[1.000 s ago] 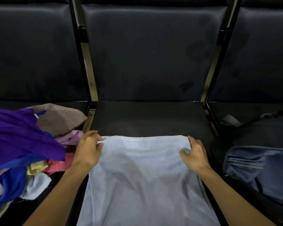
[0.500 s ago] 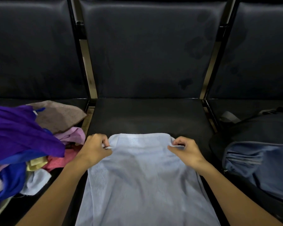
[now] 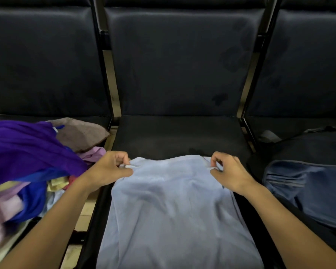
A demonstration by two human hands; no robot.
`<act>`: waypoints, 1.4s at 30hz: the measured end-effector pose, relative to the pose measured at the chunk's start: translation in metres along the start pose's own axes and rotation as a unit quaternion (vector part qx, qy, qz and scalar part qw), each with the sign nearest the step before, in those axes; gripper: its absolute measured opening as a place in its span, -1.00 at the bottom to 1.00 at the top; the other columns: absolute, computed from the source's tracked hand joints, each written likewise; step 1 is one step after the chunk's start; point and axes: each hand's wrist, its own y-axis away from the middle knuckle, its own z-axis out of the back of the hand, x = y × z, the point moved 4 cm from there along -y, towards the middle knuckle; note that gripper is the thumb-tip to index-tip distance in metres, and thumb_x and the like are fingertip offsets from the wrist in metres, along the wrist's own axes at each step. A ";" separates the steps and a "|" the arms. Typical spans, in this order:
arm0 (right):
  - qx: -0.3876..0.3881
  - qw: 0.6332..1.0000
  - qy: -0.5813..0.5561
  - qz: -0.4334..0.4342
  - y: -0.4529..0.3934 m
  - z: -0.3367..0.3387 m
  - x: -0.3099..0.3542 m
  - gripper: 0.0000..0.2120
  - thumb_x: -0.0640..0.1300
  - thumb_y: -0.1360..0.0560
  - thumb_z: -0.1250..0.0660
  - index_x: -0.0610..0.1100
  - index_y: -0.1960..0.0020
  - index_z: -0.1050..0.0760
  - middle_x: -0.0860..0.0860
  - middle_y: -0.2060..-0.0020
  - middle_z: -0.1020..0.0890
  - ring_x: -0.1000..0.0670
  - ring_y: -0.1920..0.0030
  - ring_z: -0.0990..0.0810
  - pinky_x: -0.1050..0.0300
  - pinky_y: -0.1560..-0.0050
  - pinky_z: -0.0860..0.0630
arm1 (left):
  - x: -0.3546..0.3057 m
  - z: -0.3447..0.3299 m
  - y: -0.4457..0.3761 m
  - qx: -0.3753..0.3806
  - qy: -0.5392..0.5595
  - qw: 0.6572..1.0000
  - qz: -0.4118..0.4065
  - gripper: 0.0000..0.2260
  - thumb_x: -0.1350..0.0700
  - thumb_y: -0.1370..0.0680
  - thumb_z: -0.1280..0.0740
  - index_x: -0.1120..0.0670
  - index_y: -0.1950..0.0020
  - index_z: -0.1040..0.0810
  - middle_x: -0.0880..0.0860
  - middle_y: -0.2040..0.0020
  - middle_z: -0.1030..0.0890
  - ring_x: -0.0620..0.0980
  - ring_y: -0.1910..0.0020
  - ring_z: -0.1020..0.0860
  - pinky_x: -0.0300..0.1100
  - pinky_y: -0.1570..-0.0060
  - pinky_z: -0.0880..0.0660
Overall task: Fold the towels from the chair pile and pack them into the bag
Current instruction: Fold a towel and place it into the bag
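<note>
A light blue towel (image 3: 175, 206) lies spread on the middle black chair seat (image 3: 175, 136), its near end hanging over the front edge. My left hand (image 3: 109, 169) pinches the towel's far left corner. My right hand (image 3: 229, 171) pinches the far right corner. Both corners are lifted slightly off the seat. A pile of towels (image 3: 27, 162) in purple, blue, brown, pink and yellow covers the left chair. A dark blue bag (image 3: 306, 191) rests on the right chair.
Black padded backrests (image 3: 182, 61) rise behind all three seats, with metal frame posts (image 3: 111, 74) between them. A grey strap (image 3: 270, 135) lies behind the bag. Tiled floor (image 3: 80, 226) shows in the gap between the left and middle chairs.
Both hands closed on the towel's far corners and drew them inward and slightly toward me. The far edge now bows up between the hands.
</note>
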 end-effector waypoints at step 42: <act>-0.152 0.942 -0.299 -0.024 0.155 0.081 0.037 -0.96 -0.20 -0.48 -0.50 -0.17 0.10 -0.66 -0.11 0.20 -0.71 0.02 0.18 -0.67 0.19 0.06 -0.60 | -0.030 -0.008 0.165 -0.260 0.061 0.961 -0.077 -0.93 0.23 -0.50 -0.43 0.07 0.11 -0.60 0.04 0.13 -0.66 -0.01 0.07 -0.62 -0.27 0.07 -0.50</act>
